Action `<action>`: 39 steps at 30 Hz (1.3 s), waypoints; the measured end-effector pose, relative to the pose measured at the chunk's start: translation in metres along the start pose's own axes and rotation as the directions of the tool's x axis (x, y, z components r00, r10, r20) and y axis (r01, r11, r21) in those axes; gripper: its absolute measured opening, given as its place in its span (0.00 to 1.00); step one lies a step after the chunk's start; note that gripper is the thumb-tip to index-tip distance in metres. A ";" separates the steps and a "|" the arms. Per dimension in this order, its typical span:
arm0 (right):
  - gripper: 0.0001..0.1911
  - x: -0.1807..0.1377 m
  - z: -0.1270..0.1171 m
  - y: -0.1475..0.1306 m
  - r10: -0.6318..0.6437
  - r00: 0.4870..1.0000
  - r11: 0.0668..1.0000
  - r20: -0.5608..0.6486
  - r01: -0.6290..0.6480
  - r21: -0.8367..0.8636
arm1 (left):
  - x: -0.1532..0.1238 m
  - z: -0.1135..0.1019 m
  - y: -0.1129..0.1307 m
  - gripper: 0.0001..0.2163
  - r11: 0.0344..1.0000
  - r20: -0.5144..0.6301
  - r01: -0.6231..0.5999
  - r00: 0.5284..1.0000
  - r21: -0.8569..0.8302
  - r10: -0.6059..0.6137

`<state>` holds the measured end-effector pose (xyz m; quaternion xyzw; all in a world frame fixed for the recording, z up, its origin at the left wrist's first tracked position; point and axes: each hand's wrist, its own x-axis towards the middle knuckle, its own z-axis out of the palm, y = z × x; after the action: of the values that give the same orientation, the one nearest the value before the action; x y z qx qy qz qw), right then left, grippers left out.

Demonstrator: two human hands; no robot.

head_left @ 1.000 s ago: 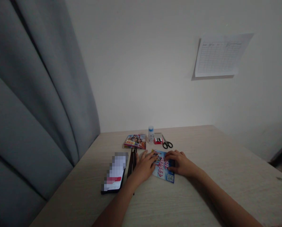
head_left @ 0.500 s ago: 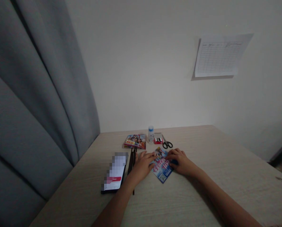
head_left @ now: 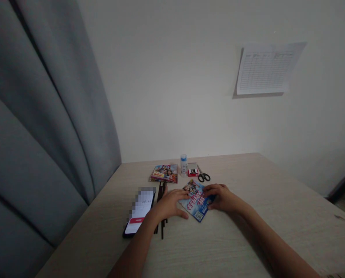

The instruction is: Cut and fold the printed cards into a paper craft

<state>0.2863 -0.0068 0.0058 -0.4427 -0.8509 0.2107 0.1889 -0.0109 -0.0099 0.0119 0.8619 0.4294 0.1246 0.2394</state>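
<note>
A blue printed leaflet (head_left: 196, 200) lies turned at an angle on the pale wooden table (head_left: 233, 239). My left hand (head_left: 168, 205) rests flat at its left edge with fingers spread, touching the paper and lying over some dark sticks (head_left: 161, 227). My right hand (head_left: 222, 197) sits on the leaflet's right edge with its fingers bent down onto the paper.
A phone (head_left: 140, 211) with a lit screen lies left of the sticks. At the back stand a stack of colourful leaflets (head_left: 164, 173), a small white bottle (head_left: 184, 165), a red box (head_left: 193, 170) and scissors (head_left: 203, 175). A grey curtain (head_left: 39, 127) hangs left; a sheet (head_left: 266, 68) is on the wall.
The leaflet has been rotated on the table, its corner now pointing toward me. My left hand slid leftward and back over the sticks; my right hand stayed on the right edge.
</note>
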 end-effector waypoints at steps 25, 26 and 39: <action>0.18 0.009 0.013 -0.003 -0.004 0.988 1.000 -0.154 0.005 0.010 | 0.004 -0.001 0.013 0.14 0.990 -0.235 0.064 0.971 0.122 -0.034; 0.19 0.009 0.014 -0.003 0.003 0.987 1.000 -0.159 -0.004 -0.005 | 0.005 -0.001 0.013 0.13 0.989 -0.245 0.076 0.969 0.131 -0.042; 0.11 0.004 0.010 -0.008 0.073 0.970 0.997 -0.232 -0.075 0.004 | 0.012 0.011 0.009 0.05 0.970 -0.375 0.175 0.922 0.170 -0.100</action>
<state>0.2739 -0.0092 0.0024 -0.4961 -0.8064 0.1625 0.2777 0.0074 -0.0085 0.0073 0.8111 0.5363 0.2207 0.0761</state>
